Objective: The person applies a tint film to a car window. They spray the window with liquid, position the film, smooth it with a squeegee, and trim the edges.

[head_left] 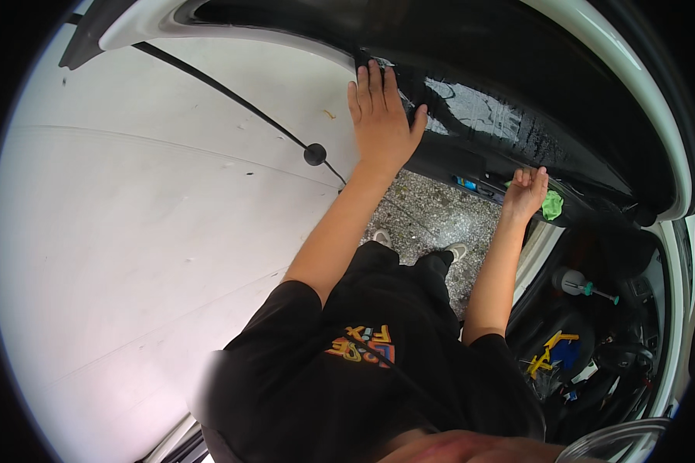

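My left hand [382, 123] lies with spread fingers against the wet, dark window [587, 147] of an open car door, at the left end of its whitish, streaky patch [475, 108]. The patch looks like water under or on a dark film; I cannot tell which. At the window's lower edge, my right hand [526, 193] has its fingers curled together. Whatever they pinch, if anything, is hidden. A bright green cloth [552, 205] sits on the door trim beside that hand, partly behind it.
The white door frame [625, 58] curves around the window. A blue item [466, 183] sits in the door pocket. Inside the car, a spray bottle [571, 282] and yellow tools [550, 351] lie on the right. A black cord with a round stopper [315, 154] crosses the white surface at left.
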A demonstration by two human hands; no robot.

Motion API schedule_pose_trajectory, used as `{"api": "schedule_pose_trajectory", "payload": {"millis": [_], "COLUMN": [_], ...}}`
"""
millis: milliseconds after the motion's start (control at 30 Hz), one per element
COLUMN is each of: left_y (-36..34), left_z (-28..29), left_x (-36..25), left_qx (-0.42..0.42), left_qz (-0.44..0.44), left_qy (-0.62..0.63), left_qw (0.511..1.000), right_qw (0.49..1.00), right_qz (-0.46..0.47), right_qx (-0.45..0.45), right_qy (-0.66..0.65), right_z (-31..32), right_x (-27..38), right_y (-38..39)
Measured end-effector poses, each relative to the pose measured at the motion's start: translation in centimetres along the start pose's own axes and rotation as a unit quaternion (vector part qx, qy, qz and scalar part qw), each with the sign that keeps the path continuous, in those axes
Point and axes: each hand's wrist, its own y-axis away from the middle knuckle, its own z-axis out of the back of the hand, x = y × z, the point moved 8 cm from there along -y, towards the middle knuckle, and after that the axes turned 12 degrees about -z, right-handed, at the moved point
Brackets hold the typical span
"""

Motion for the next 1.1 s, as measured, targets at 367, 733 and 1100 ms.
{"api": "schedule_pose_trajectory", "payload": {"millis": [367, 733, 1100], "left_y": [0.1, 0.4, 0.6], "left_z": [-0.4, -1.7, -3.3], "left_x": [-0.3, -0.4, -0.2], "left_qx": [-0.004, 0.001, -0.017], "left_qz": [-0.006, -0.012, 0.005], "left_qy": [-0.006, -0.018, 0.020], "left_qw": [1.000, 1.000, 1.000], "right_qw": [1.000, 1.000, 1.000], "right_qz": [0.008, 0.004, 0.010], "right_qx": [0.001, 0.006, 0.008], "right_qy": [-0.010, -0.016, -0.021], "right_z": [0.5, 0.8, 1.4], "right_x": [0.0, -0.6, -0.9], "right_y": [0.3, 0.2, -0.1]}}
